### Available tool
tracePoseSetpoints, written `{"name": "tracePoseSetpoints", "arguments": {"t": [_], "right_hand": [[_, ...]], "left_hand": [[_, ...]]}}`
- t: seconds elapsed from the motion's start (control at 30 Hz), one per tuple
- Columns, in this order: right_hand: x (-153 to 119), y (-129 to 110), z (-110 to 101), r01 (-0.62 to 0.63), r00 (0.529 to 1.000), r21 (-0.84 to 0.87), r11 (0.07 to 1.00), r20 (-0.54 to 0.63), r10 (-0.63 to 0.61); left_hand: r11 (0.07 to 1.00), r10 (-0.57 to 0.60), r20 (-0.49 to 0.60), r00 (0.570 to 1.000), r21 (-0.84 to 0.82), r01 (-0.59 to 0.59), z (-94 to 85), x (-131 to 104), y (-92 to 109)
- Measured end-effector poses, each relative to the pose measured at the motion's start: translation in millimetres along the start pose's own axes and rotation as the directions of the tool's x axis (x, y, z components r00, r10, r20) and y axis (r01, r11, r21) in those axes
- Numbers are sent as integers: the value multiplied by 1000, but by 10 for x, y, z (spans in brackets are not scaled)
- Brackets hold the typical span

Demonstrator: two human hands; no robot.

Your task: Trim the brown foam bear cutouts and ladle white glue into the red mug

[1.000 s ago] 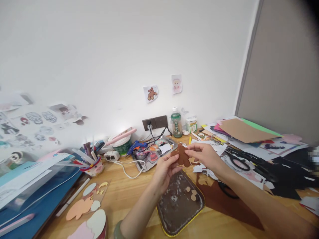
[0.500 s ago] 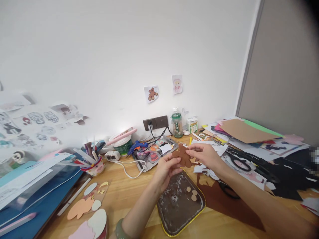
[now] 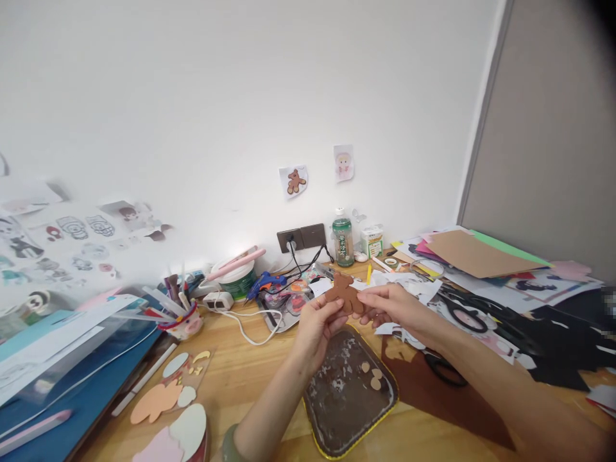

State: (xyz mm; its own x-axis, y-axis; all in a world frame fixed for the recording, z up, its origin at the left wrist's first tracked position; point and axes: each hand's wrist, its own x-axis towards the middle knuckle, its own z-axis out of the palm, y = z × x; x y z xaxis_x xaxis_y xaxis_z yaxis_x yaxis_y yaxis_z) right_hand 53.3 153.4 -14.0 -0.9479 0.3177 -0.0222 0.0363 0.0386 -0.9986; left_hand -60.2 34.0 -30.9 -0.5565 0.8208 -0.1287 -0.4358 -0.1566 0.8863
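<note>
Below the centre of the frame, slightly to the right, I hold the brown bear-shaped piece [image 3: 344, 294]: my left grip [image 3: 316, 322] is closed on its lower left side, and my right grip [image 3: 398, 305] pinches its right edge. Its long axis runs nearly upright, head to the top, and neither grip is clearly nearer.

Wooden table [image 3: 240, 369] under dark tray [image 3: 344, 417]

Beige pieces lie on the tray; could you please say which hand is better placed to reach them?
Probably the right hand: the beige pieces lie on the right side of the tray, seemingly closer to it than to the left hand, though both hold the brown bear.
</note>
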Motion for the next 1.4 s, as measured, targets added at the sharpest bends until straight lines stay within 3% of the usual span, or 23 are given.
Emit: {"name": "tracePoseSetpoints", "arguments": {"t": [0.27,0.67,1.23,1.4], "right_hand": [[10,12,-10,-47,997,96,994,-59,53],[-24,-43,22,53,984,-103,993,-167,-70],[-58,-57,20,111,993,52,993,-45,-108],[-66,-91,20,100,995,85,991,-32,-98]], "left_hand": [[999,-4,-10,1000,-32,3,22,-18,23],[998,-21,28,999,-61,23,24,-35,40],[991,7,169,986,-132,16,8,-66,94],[990,-11,167,986,-134,34,14,-101,123]]}}
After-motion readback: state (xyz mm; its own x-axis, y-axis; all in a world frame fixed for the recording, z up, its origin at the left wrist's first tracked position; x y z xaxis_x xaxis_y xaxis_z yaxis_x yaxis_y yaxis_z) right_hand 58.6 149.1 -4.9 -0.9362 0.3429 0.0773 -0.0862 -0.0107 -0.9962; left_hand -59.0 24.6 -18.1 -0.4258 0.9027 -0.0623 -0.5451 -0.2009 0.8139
